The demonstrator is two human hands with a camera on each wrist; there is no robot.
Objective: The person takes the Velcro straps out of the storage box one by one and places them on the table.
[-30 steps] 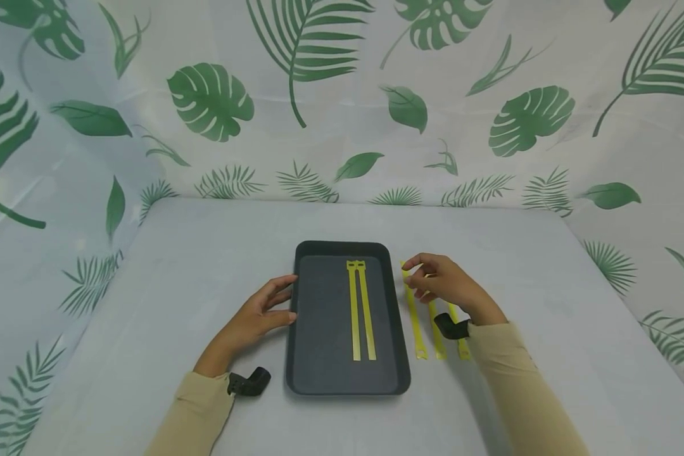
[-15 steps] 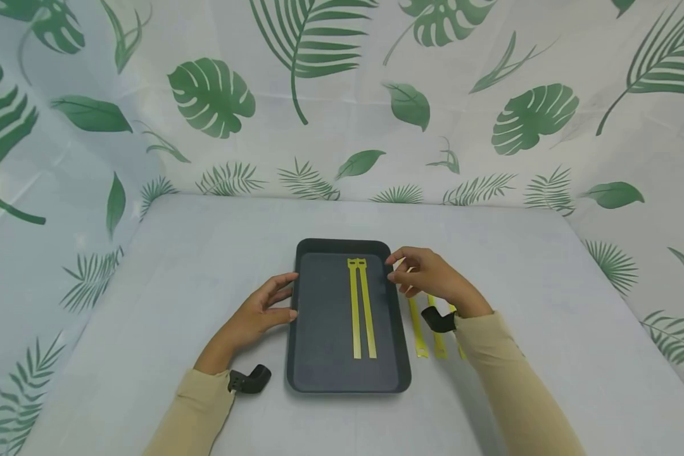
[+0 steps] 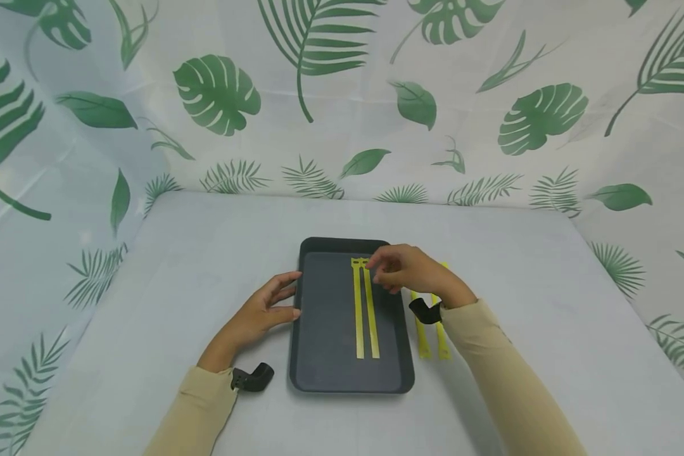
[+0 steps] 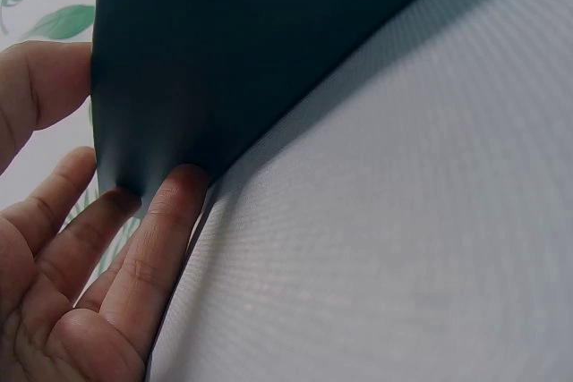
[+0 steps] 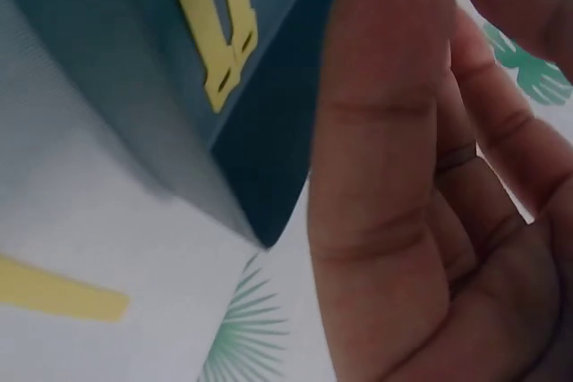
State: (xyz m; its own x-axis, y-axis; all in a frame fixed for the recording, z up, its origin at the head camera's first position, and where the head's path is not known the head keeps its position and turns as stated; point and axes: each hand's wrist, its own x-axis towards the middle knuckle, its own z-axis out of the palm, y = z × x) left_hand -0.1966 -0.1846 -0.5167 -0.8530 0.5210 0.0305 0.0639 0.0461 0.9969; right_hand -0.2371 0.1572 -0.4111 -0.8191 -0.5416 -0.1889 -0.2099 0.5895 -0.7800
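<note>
In the head view a dark grey tray [image 3: 325, 316] lies on the table. Two thin yellow straps with slotted heads, the left strap [image 3: 359, 316] and the right strap [image 3: 373, 323], lie side by side in it. My left hand [image 3: 256, 316] touches the tray's left rim with fingers and thumb. My right hand [image 3: 407, 272] hovers over the tray's upper right side, fingers loosely bent, near the right strap's head. Nothing shows in its grasp. In the right wrist view, the strap heads [image 5: 228, 69] lie apart from my fingers [image 5: 380, 158].
More yellow straps lie on the table right of the tray, one near strap [image 3: 423, 335] and another [image 3: 441, 342], partly under my right wrist. A further strap tip [image 3: 445, 265] shows above the forearm. Leaf-print cloth [image 3: 342, 95] hangs behind the white table [image 3: 222, 234].
My right hand has moved left, from over the loose straps across the tray's right rim to above the tray. The left hand stays at the left rim.
</note>
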